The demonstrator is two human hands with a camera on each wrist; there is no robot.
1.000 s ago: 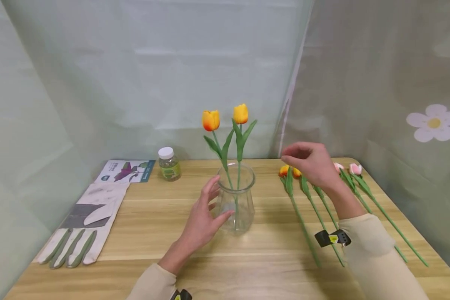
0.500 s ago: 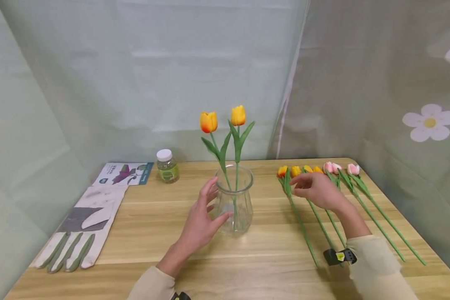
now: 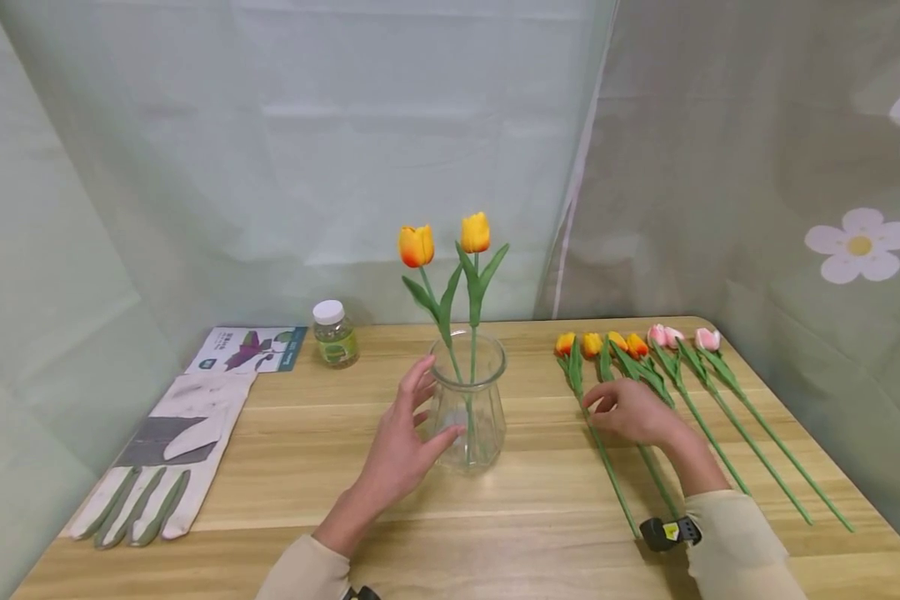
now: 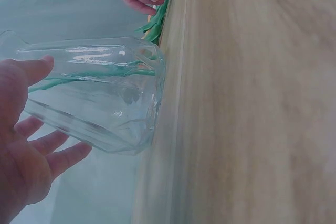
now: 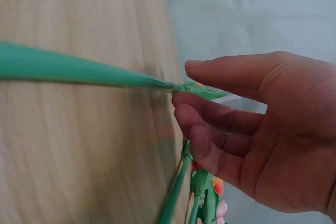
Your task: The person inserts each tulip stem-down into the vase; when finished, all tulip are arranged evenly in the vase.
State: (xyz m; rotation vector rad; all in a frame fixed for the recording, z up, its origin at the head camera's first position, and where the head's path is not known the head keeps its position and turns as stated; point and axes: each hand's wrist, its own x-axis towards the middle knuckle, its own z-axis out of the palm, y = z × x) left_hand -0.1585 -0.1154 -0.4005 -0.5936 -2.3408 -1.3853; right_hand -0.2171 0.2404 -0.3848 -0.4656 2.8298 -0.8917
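A clear glass vase (image 3: 487, 421) holds two yellow-orange tulips (image 3: 417, 247). My left hand (image 3: 393, 458) curves loosely along the vase's left side, fingers spread; the left wrist view shows the thumb over the glass (image 4: 105, 108) and the other fingers extended below it. To the right, my right hand (image 3: 633, 412) is low over the row of loose tulips. Its thumb and fingertips are right at the stem of the leftmost loose tulip (image 3: 613, 479). In the right wrist view the thumb stands apart from the fingers, with that green stem (image 5: 79, 69) running up to the fingertips.
Several more orange tulips (image 3: 592, 344) and pink tulips (image 3: 707, 339) lie on the wooden table (image 3: 525, 533) at the right. At the left are a work glove (image 3: 172, 437), a printed card (image 3: 247, 348) and a white-capped jar (image 3: 336, 337). Fabric walls stand behind.
My right hand has come down from above the orange tulip heads to the leftmost loose stem. My left hand stays beside the vase, and the two tulips still stand in it.
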